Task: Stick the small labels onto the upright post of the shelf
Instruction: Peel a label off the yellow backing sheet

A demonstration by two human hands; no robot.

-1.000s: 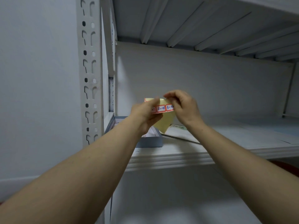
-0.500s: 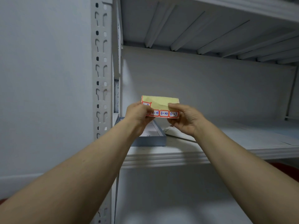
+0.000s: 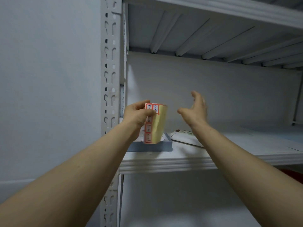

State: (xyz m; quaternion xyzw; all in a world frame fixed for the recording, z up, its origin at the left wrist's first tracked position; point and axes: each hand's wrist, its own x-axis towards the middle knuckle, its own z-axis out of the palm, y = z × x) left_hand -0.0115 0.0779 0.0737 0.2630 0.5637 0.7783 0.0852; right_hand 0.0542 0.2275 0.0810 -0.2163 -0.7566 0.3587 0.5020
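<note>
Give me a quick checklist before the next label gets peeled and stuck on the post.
1. Label sheet held: ok, pinched in left hand.
2. Right hand free to peel: ok, open and empty, apart from the sheet.
3. Labels left on sheet: ok, red-bordered ones show.
4. Upright post face unobstructed: ok, left of the hands.
5. Labels already stuck on the post: cannot tell, none visible on its front.
6. Label writing legible: cannot tell, blurred.
</note>
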